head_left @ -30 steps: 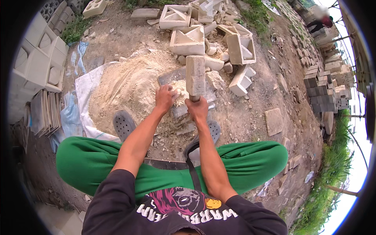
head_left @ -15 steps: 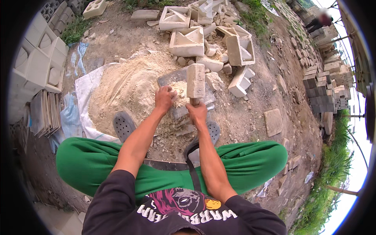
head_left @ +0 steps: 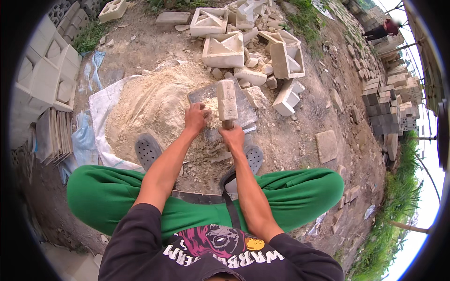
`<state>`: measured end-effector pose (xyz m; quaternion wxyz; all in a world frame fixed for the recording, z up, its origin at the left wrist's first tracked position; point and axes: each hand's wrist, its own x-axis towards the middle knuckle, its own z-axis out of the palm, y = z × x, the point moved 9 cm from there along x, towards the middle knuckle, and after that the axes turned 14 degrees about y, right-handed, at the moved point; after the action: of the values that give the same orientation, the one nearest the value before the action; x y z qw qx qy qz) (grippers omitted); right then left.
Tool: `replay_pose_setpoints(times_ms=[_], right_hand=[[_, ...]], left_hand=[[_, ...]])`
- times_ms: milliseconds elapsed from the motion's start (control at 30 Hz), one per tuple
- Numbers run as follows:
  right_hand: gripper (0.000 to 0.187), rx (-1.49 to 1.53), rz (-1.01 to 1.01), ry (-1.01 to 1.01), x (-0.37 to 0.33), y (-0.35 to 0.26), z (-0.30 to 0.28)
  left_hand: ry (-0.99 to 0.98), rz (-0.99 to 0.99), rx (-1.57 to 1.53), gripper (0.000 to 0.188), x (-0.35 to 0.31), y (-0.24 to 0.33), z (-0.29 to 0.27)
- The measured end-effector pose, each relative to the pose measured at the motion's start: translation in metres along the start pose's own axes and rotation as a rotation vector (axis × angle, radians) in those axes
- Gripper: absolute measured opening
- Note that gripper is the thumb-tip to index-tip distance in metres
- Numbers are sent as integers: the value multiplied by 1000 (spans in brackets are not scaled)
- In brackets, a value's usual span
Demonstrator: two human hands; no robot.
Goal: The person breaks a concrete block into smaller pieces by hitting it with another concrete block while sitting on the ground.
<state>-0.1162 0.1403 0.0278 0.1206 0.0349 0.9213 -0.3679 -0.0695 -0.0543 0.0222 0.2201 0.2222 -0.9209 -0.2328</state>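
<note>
My right hand (head_left: 232,137) is wrapped round the short handle of a mallet (head_left: 228,99) with a pale, dusty, block-shaped head. The mallet head is over a dark flat slab (head_left: 244,108) strewn with pale crumbs. At the slab's left side, my left hand (head_left: 196,117) has its fingers curled in over the crumbs; whatever they may hold is hidden. A large heap of pale crushed grit (head_left: 145,105) lies left of the slab, on a white sheet (head_left: 101,105).
Broken pale moulded blocks (head_left: 223,50) and rubble lie beyond the slab. Pale blocks (head_left: 49,70) and leaning thin boards (head_left: 55,136) stand at left. Grey blocks (head_left: 382,107) are stacked at right; another person (head_left: 382,30) is far right. My grey clogs (head_left: 148,151) flank the work spot.
The mallet head has shifted slightly left over the slab, with my right hand moving along. My left hand stays nearly in place. The distant person has changed posture.
</note>
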Motion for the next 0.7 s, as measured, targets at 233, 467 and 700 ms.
replay_pose_setpoints(times_ms=[233,467,700], right_hand=[[25,213,-208,173,3,-48,-20],[49,-129,57,-80,7,12,8],[35,149,-155,28,-8,-98,-48]], left_hand=[[-1,18,15,17,-1,5,-4],[-28,3,21,18,2,0,5],[-17,-21,24,19,-7,-3,-12]])
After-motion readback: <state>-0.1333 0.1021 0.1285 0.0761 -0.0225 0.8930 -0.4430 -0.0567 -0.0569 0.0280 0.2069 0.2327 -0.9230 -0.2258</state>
